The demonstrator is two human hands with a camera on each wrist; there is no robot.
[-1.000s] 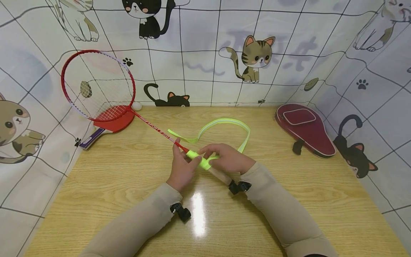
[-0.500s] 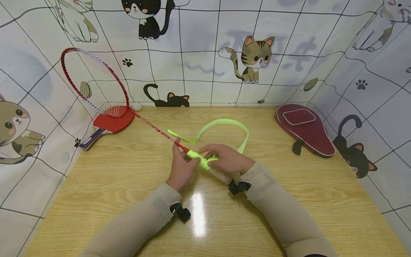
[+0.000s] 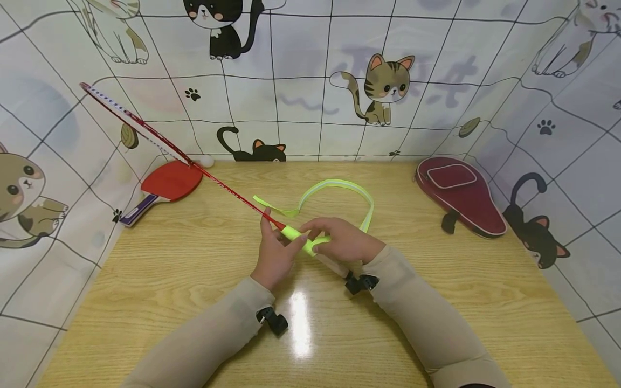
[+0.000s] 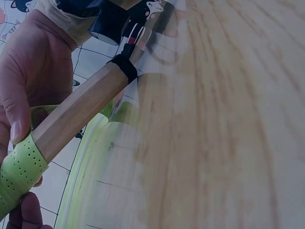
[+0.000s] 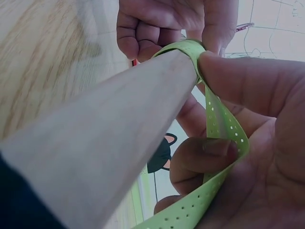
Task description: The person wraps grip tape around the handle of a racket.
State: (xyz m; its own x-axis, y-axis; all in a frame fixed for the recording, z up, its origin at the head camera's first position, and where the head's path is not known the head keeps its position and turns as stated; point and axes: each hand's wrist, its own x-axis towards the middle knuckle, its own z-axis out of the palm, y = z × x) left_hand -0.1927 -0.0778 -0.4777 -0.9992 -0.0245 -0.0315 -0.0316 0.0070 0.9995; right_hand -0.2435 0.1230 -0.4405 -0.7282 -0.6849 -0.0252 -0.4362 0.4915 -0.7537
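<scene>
A red badminton racket (image 3: pixel 228 188) slants across the table, its head almost edge-on in the head view. Lime-yellow perforated grip tape (image 3: pixel 292 233) is wound around the upper part of its handle. Below the winding the wooden handle (image 4: pixel 83 105) is bare down to a black band at its end. My left hand (image 3: pixel 273 252) grips the racket at the wrapped part, thumb on top. Between thumb and fingers, my right hand (image 3: pixel 346 240) pinches the tape close to the handle; in the right wrist view the tape (image 5: pixel 224 124) loops through those fingers. Its loose length curves over the table beyond.
A red table tennis bat (image 3: pixel 172 180) lies at the back left, with a white ball (image 3: pixel 207 160) beside it. A dark red bat case (image 3: pixel 461 196) lies at the back right. Cat-print cloth (image 3: pixel 301 97) walls the table on three sides.
The racket has turned about its shaft, so its head went from face-on to nearly edge-on. The loose tape loop has drawn in slightly to the left. Both hands have stayed in place.
</scene>
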